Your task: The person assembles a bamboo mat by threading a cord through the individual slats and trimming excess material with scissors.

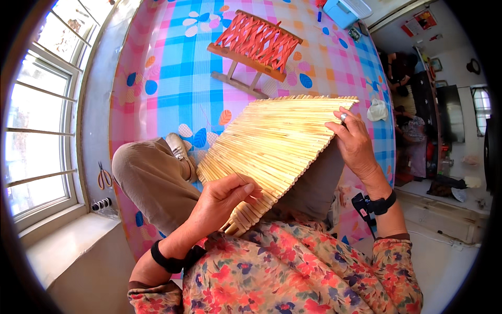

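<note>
A stiff mat of pale yellow straw stalks (272,138), laid side by side, rests slanting across my lap. My left hand (222,201) is closed at its near left part, thumb and fingers pressed together on the stalks; some fingertips are hidden. At the far right corner, my right hand (354,137) grips the edge between thumb and fingers, a ring showing on one finger. Toward my belly the mat's near end shows thicker, bundled stalk ends.
Beyond the mat, a wooden frame wound with red strips (256,42) stands on the checked, leaf-patterned cover (172,78). Scissors (104,176) lie on the sill at left, by a barred window. A white crumpled cloth (377,110) and blue box (345,13) lie right. Other people (410,125) sit farther right.
</note>
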`<state>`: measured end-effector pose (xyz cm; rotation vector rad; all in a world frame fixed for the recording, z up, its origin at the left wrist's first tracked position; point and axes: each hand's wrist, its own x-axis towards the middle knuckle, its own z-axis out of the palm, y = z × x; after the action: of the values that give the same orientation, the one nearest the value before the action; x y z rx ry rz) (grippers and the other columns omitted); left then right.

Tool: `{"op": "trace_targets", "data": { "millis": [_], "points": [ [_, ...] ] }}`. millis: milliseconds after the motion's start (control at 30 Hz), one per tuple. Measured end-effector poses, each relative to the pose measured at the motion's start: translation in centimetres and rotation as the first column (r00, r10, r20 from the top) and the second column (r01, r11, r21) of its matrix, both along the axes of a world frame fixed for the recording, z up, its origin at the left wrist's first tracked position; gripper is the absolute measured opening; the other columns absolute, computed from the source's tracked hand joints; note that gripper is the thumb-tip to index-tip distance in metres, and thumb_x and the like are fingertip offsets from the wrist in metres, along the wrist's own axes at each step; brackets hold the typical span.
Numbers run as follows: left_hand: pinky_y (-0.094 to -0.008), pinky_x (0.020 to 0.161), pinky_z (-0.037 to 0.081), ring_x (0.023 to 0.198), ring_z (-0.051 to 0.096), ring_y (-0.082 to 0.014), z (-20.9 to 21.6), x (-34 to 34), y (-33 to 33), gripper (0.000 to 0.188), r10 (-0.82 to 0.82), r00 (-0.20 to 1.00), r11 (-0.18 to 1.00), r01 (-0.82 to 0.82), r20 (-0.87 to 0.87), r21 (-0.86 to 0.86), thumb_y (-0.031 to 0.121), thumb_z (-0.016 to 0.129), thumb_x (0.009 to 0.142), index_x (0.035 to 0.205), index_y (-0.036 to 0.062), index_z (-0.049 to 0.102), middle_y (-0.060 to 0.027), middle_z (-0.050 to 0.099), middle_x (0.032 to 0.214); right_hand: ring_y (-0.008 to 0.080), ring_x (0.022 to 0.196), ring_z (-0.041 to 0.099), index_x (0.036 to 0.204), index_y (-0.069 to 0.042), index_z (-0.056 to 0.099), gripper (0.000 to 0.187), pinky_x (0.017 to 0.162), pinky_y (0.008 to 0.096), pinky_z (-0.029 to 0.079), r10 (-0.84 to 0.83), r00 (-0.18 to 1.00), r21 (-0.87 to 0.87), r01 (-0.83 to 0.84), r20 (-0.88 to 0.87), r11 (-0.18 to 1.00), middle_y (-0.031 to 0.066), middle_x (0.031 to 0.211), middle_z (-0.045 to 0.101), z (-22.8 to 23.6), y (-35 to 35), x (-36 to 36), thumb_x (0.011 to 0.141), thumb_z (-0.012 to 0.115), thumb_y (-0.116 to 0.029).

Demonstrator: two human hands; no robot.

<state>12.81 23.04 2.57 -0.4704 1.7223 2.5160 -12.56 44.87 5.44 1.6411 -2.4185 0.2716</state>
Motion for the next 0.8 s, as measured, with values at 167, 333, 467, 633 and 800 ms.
{"op": "trace_targets", "data": {
  "millis": [167, 333, 467, 633, 800],
  "points": [
    [-0.0281, 0.075, 0.056, 0.091, 0.066, -0.0155, -1.4, -0.3, -1.0, 0.019, -0.054, 0.998, 0.998, 0.053, 0.012, 0.022, 0.008, 0.051, 0.098, 0.100, -0.0057, 0.062, -0.0111, 0.068, 0.094, 0.0319, 0.120, 0.052, 0.112, -0.011, 0.064, 0.046, 0.098, 0.0417, 0.043, -0.048, 0.999, 0.048, 0.047, 0.021, 0.998, 0.0119, 0.119, 0.058, 0.4, -0.1, 1.0, 0.071, 0.063, 0.010],
    [-0.0275, 0.075, 0.055, 0.089, 0.066, -0.0147, -2.0, -0.3, -1.5, 0.019, -0.036, 0.999, 0.991, 0.031, 0.034, 0.131, 0.011, 0.052, 0.098, 0.100, -0.0051, 0.063, -0.0110, 0.069, 0.094, 0.0325, 0.122, 0.051, 0.115, -0.008, 0.062, 0.047, 0.100, 0.0418, 0.041, -0.055, 0.997, 0.067, 0.051, 0.047, 0.996, 0.0124, 0.121, 0.057, 0.7, -0.6, 1.1, 0.072, 0.062, 0.011],
    [-0.0274, 0.075, 0.055, 0.089, 0.066, -0.0144, -2.1, 0.0, -1.9, 0.020, -0.029, 0.999, 0.986, 0.023, 0.037, 0.165, 0.012, 0.052, 0.098, 0.100, -0.0047, 0.063, -0.0104, 0.068, 0.095, 0.0327, 0.122, 0.051, 0.116, -0.006, 0.061, 0.047, 0.101, 0.0426, 0.041, -0.057, 0.996, 0.069, 0.053, 0.064, 0.996, 0.0128, 0.122, 0.057, 1.0, -1.2, 1.1, 0.073, 0.061, 0.011],
    [-0.0273, 0.075, 0.055, 0.091, 0.066, -0.0144, -2.3, -0.2, -2.0, 0.019, -0.024, 0.999, 0.982, 0.018, 0.032, 0.188, 0.012, 0.053, 0.098, 0.100, -0.0042, 0.063, -0.0097, 0.068, 0.096, 0.0331, 0.121, 0.051, 0.116, -0.005, 0.061, 0.044, 0.101, 0.0433, 0.040, -0.068, 0.996, 0.084, 0.064, 0.054, 0.994, 0.0132, 0.121, 0.057, 1.5, -1.5, 1.1, 0.074, 0.061, 0.010],
    [-0.0249, 0.075, 0.053, 0.089, 0.065, -0.0122, -2.4, -0.4, -2.0, 0.016, -0.005, 0.999, 0.962, -0.007, 0.044, 0.271, 0.009, 0.053, 0.097, 0.098, -0.0039, 0.062, -0.0064, 0.066, 0.092, 0.0341, 0.121, 0.051, 0.114, -0.005, 0.061, 0.041, 0.100, 0.0429, 0.040, -0.086, 0.995, 0.054, 0.083, 0.041, 0.995, 0.0135, 0.122, 0.056, 2.3, -2.0, 1.3, 0.076, 0.060, 0.008]
  ]
}}
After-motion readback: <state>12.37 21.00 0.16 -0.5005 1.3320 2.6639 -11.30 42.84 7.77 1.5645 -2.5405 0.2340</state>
